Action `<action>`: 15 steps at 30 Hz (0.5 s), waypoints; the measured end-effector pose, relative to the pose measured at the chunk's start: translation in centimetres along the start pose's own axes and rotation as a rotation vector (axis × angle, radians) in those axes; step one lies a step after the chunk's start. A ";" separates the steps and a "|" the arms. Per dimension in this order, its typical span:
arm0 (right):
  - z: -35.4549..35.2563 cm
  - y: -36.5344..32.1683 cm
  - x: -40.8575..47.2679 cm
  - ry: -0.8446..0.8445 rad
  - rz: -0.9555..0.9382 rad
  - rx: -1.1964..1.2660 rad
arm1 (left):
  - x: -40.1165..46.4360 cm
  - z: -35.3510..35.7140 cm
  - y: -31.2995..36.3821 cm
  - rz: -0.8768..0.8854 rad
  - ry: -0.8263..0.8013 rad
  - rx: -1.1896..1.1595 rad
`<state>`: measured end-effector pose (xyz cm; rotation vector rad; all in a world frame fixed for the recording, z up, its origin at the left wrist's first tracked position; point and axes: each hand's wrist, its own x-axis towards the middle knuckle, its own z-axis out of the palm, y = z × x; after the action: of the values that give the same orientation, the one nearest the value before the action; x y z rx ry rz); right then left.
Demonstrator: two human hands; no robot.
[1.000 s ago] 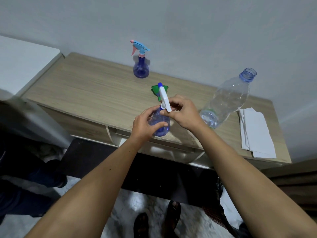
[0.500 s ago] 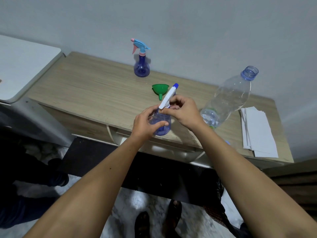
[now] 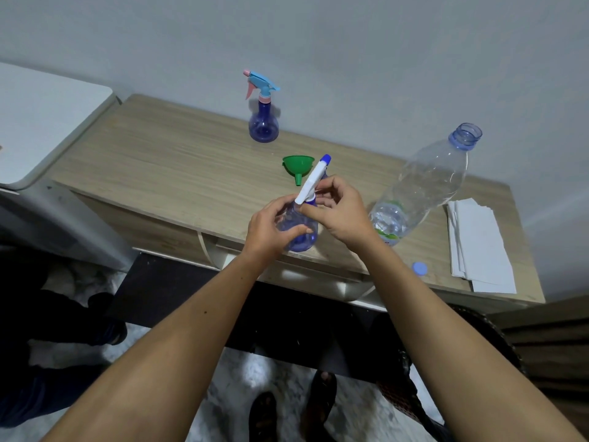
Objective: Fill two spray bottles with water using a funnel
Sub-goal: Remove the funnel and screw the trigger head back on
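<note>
Left hand [image 3: 271, 231] wraps the round blue body of the near spray bottle [image 3: 299, 232], which stands at the front edge of the wooden desk [image 3: 165, 173]. Right hand [image 3: 341, 212] pinches the collar under its white spray head [image 3: 310, 183], fingers closed on it; the head tilts up-right, blue nozzle tip on top. Green funnel [image 3: 298, 165] sits on the desk just behind the hands, wide mouth up, spout toward camera. Second spray bottle [image 3: 263, 122], blue body with light-blue and pink trigger, stands upright near the wall, well apart from the hands. Large clear water bottle [image 3: 424, 193], uncapped, stands right of the right hand, little water at the bottom. Blue cap [image 3: 419, 268] lies near the front edge. White paper stack [image 3: 478, 244] at the desk's right end.
</note>
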<state>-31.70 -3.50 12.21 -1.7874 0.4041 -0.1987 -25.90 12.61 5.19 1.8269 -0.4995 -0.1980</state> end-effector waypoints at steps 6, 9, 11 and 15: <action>0.0 -0.6 -0.4 0.030 0.015 0.088 | 0.0 0.0 -0.2 -0.008 -0.020 -0.006; 0.6 -0.9 -0.5 0.074 0.017 0.088 | 0.1 0.0 -0.4 -0.007 -0.027 -0.009; 0.5 -0.6 -0.5 0.050 0.001 0.082 | 0.1 0.0 -0.4 -0.002 -0.019 -0.005; -0.1 -0.3 -0.6 0.014 -0.017 0.107 | 0.1 0.0 -0.5 -0.007 -0.029 -0.001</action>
<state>-32.29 -3.31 12.56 -1.6853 0.3815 -0.2407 -25.68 12.71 4.73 1.8272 -0.5128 -0.2297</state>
